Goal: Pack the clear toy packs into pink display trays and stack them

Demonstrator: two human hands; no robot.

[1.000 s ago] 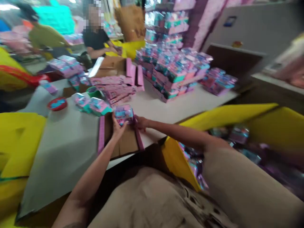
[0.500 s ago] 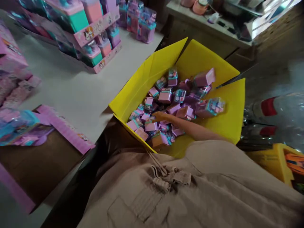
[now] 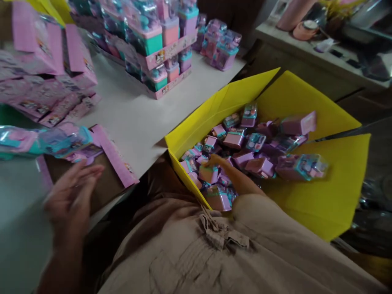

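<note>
My right hand (image 3: 217,163) reaches down into a yellow box (image 3: 306,102) beside my lap and rests on a small pink toy pack (image 3: 208,173) among several loose packs. Whether the fingers have closed on it is unclear. My left hand (image 3: 72,192) hovers blurred, fingers spread and empty, over an open brown tray with pink flaps (image 3: 105,183) at the table's near edge. A wrapped pink and teal toy pack (image 3: 61,141) lies at the tray's far end.
Stacks of pink and teal toy boxes (image 3: 153,41) stand at the back of the white table (image 3: 131,114). Flat pink cartons (image 3: 39,90) pile at the left. A counter with cups (image 3: 306,30) runs at the upper right.
The view swung from the table down to the yellow box. My right hand left the tray and went into the box; my left hand let go of the pack and now hovers over the tray.
</note>
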